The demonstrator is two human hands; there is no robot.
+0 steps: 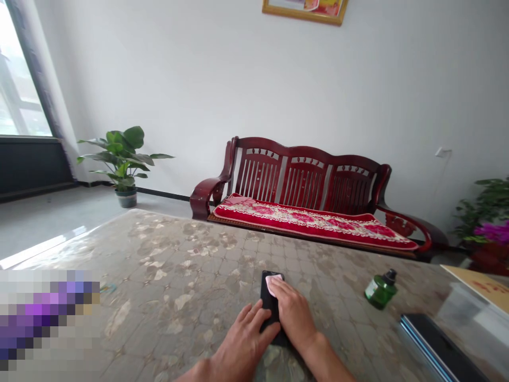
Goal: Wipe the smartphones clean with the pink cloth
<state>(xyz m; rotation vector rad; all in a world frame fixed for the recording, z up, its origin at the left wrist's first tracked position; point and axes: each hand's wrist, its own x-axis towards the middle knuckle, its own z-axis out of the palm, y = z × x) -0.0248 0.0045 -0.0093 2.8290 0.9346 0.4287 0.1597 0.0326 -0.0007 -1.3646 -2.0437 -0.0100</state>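
Lying under left hand [247, 335], fingers spread, and right hand [293, 309], fingers holding cloth [271, 283]: phone [271, 303].

The patterned tabletop [191, 297] bears a black phone [270, 301] and green bottle [380, 292].

The left hand [247, 335] and right hand [295, 312] hide parts of the flat black phone [268, 300]; the right also covers much of the small pale-pink cloth [269, 283]. The top edge crops the gold-framed wall picture [306, 6].
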